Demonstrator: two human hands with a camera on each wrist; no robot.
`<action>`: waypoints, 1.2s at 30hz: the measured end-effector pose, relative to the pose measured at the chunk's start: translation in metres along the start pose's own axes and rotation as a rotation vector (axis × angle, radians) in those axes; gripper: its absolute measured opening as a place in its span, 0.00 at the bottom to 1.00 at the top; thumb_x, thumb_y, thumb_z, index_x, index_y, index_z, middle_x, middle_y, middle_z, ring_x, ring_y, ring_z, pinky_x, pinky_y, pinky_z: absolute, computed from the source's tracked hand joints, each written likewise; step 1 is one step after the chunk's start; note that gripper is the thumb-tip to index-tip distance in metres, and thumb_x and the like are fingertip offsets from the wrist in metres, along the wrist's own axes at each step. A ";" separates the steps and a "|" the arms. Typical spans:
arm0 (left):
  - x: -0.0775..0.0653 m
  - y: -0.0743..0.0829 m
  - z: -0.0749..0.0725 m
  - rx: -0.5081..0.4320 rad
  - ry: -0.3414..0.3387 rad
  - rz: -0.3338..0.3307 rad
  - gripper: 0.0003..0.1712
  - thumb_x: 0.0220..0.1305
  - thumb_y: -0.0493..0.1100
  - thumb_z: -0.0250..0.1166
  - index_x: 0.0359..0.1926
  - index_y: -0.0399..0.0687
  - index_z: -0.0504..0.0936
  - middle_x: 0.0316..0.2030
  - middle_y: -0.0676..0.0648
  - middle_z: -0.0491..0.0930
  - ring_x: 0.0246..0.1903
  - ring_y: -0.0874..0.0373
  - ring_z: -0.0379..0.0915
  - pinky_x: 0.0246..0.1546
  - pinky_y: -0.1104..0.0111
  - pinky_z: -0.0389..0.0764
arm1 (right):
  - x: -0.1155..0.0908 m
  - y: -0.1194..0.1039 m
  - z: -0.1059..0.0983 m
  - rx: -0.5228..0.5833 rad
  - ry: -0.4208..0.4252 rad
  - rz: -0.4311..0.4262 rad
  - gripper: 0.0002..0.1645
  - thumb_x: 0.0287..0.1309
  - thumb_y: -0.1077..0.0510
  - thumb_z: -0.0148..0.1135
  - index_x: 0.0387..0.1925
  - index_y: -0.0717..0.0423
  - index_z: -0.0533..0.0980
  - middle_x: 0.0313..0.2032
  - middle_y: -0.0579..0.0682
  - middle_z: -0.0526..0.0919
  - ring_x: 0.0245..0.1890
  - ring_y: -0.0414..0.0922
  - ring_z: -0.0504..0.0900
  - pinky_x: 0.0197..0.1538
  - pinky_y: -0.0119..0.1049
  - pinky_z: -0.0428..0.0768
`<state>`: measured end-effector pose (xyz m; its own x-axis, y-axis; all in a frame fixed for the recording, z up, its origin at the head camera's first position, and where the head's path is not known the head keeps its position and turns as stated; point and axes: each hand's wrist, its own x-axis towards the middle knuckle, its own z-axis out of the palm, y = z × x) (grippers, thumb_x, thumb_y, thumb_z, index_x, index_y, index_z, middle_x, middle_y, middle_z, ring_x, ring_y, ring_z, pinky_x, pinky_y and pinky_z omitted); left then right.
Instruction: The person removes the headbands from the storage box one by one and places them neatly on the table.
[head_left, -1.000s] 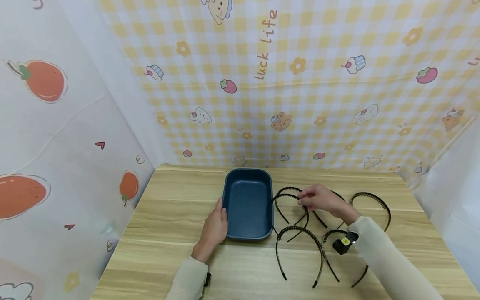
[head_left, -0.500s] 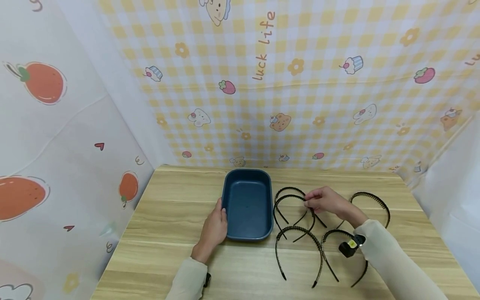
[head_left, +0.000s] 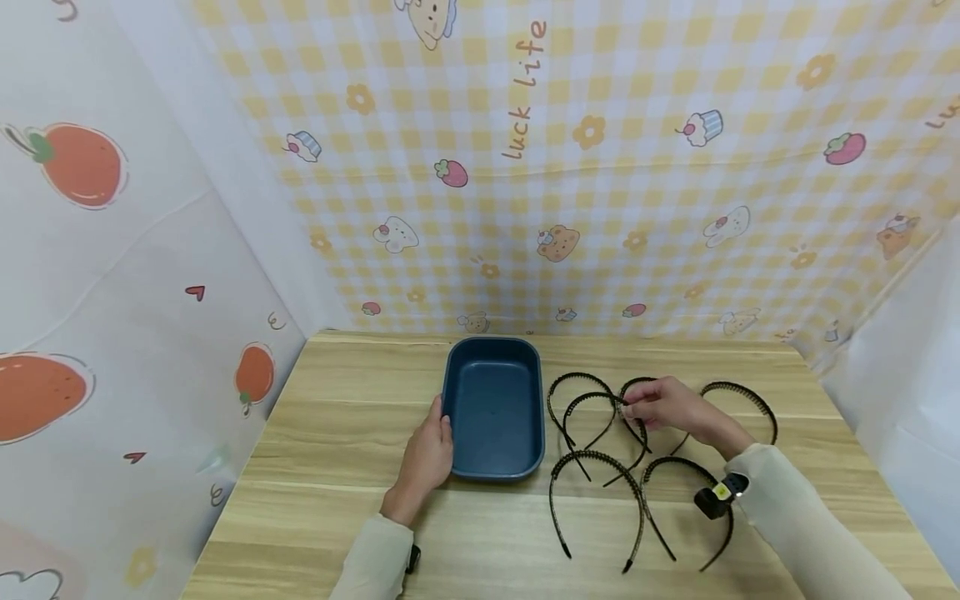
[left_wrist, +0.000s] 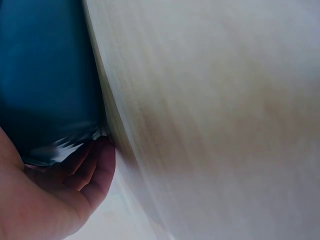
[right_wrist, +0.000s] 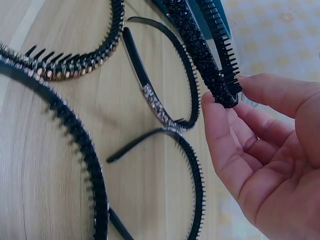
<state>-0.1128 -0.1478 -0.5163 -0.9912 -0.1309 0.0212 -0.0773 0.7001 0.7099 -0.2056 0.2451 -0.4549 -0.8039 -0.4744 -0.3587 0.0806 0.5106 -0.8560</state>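
A black headband with a glittery outer face and small teeth inside is pinched between the thumb and fingers of my right hand. In the right wrist view this headband points up and away from the fingertips. My left hand holds the left wall of a dark blue rectangular container, whose inside shows nothing in it. The left wrist view has the fingers bent against the container's side. Around the right hand lie several other toothed headbands, among them one in front and one behind it.
More headbands lie on the wooden table: one at the far right, one at the front right, one partly hidden behind the right hand. A checked cloth wall stands at the table's back edge.
My right hand has moved to the right with the pinched headband, away from the container, whose right rim it overlapped a second ago. The left hand and the container have stayed in place.
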 end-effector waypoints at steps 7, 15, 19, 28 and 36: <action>0.000 0.000 0.000 0.000 -0.006 0.000 0.29 0.79 0.41 0.45 0.75 0.33 0.56 0.66 0.33 0.70 0.61 0.40 0.72 0.57 0.48 0.75 | -0.006 0.007 -0.008 -0.001 0.011 0.017 0.24 0.69 0.58 0.59 0.57 0.74 0.73 0.47 0.65 0.83 0.49 0.57 0.83 0.48 0.44 0.84; 0.000 0.000 0.000 0.002 -0.010 -0.005 0.29 0.79 0.41 0.45 0.75 0.33 0.56 0.66 0.33 0.70 0.61 0.40 0.72 0.57 0.48 0.75 | -0.017 0.019 -0.015 -0.039 0.044 0.047 0.26 0.66 0.56 0.62 0.57 0.74 0.74 0.47 0.64 0.84 0.46 0.53 0.84 0.48 0.46 0.84; 0.000 0.000 0.001 0.007 -0.004 0.001 0.29 0.79 0.41 0.45 0.75 0.34 0.56 0.66 0.33 0.70 0.61 0.40 0.72 0.57 0.48 0.75 | -0.024 0.026 -0.019 -0.047 0.053 0.051 0.28 0.66 0.56 0.62 0.58 0.75 0.73 0.48 0.64 0.84 0.47 0.54 0.84 0.49 0.47 0.84; 0.001 0.001 0.001 0.003 -0.011 0.010 0.29 0.79 0.41 0.45 0.75 0.33 0.56 0.65 0.33 0.70 0.60 0.40 0.73 0.55 0.48 0.77 | -0.037 0.039 -0.029 -0.080 0.066 0.048 0.25 0.68 0.56 0.60 0.57 0.74 0.74 0.46 0.62 0.84 0.43 0.49 0.84 0.44 0.43 0.84; 0.000 0.000 0.000 -0.002 -0.002 0.005 0.29 0.79 0.41 0.45 0.75 0.33 0.55 0.66 0.33 0.70 0.61 0.40 0.73 0.56 0.48 0.76 | -0.043 0.045 -0.031 -0.060 0.064 0.067 0.26 0.70 0.56 0.58 0.59 0.74 0.72 0.51 0.64 0.83 0.47 0.50 0.83 0.47 0.46 0.84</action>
<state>-0.1132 -0.1479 -0.5161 -0.9917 -0.1263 0.0237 -0.0721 0.6996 0.7109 -0.1858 0.3100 -0.4665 -0.8341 -0.3921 -0.3879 0.1014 0.5823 -0.8066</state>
